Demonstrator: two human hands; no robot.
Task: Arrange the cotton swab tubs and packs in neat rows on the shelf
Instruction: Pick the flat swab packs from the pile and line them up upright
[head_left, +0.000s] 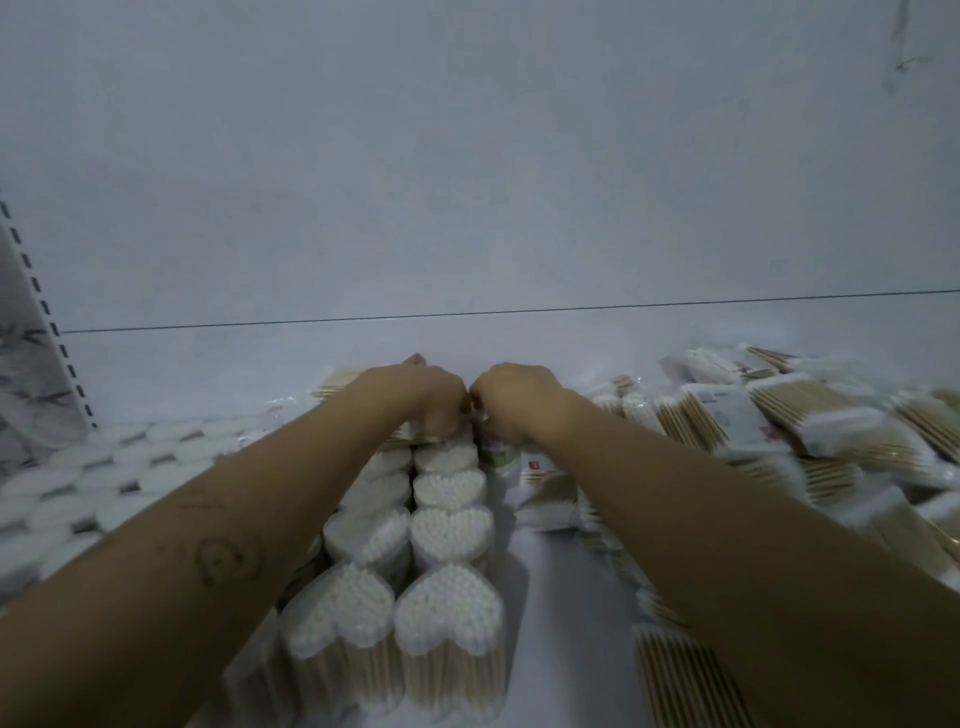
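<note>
Because the two rows of tubs (449, 491) run towards the back of the shelf (545, 597), both hands reach there. The right hand (511, 400) curls around a labelled tub (496, 457), probably to begin a third row. The left hand (436, 400) is curled on the last tub, and I cannot tell if it grips. The packs (779, 415) lie in a heap on the right.

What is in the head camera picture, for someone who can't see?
A left hand and right hand meet at the far end of two rows of heart-shaped swab tubs on a shelf. Packs lie heaped at right.
</note>
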